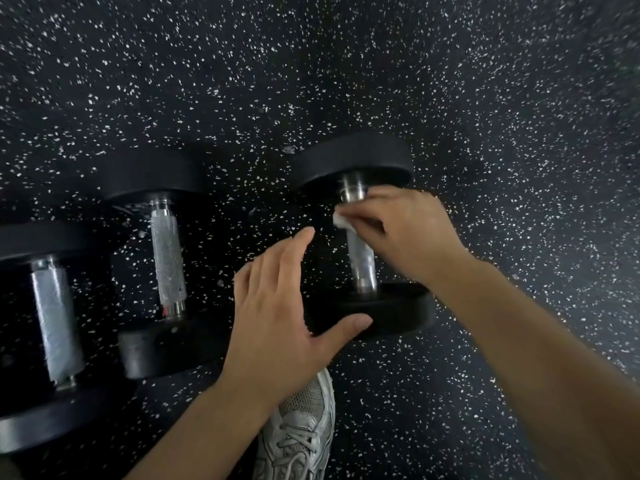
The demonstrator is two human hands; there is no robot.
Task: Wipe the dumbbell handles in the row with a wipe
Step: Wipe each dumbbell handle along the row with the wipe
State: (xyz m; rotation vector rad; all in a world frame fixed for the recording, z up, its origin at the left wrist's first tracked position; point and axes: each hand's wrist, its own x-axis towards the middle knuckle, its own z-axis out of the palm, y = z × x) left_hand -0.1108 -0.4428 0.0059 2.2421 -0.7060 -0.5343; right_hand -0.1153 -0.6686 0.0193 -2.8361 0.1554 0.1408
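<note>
Three black dumbbells with knurled metal handles lie in a row on the speckled floor. My right hand (398,230) presses a small white wipe (341,221) against the upper part of the right dumbbell's handle (362,261). My left hand (280,313) is open, its thumb resting on the near head (388,315) of that same dumbbell, fingers spread beside the handle. The middle dumbbell's handle (168,258) and the left dumbbell's handle (57,320) lie untouched.
Black rubber flooring with white flecks (346,81) fills the view. A grey mesh sneaker (301,431) stands at the bottom centre, just below my left wrist and near the right dumbbell's head.
</note>
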